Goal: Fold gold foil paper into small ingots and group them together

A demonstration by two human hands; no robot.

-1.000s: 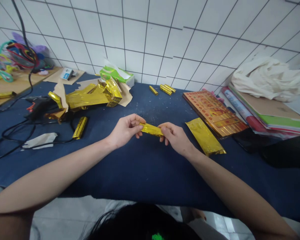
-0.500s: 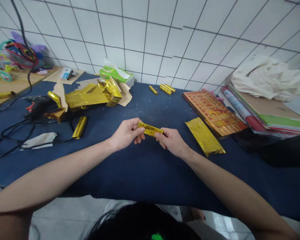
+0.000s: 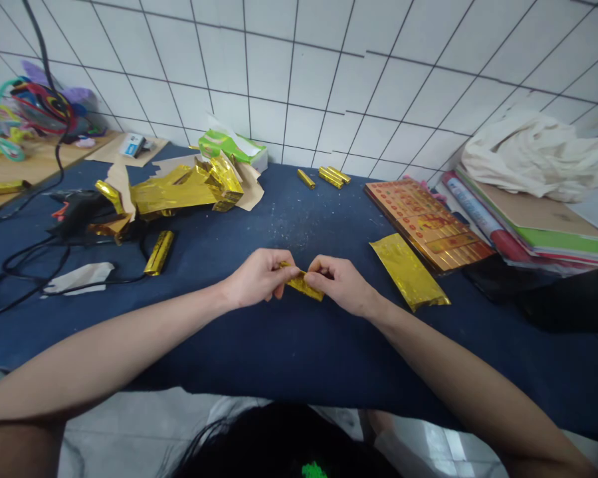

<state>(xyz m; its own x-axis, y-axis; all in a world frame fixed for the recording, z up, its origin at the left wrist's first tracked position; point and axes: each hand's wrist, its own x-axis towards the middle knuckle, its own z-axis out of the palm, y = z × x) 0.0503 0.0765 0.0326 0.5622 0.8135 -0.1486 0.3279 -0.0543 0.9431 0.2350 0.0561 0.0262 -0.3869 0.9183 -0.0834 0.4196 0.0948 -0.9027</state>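
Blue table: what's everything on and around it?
Held foil: 1, gold, between hands
Flat foil: 1, gold, right
Loose rolls: several, gold, back
Roll bundle: 1, gold, left
Crumpled foil: pile, gold, left
Tissue pack: 1, green-white, back
Card stack: 1, orange, right
Folders: several, mixed, right
Cloth: 1, white, right
Glue gun: 1, black, left
Cable: count unclear, black, left
Paper scrap: 1, white, left
Craft bits: many, mixed, left
Table: 1, blue, underneath
Wall: 1, white, behind
Left hand, right hand: 2, bare, middle
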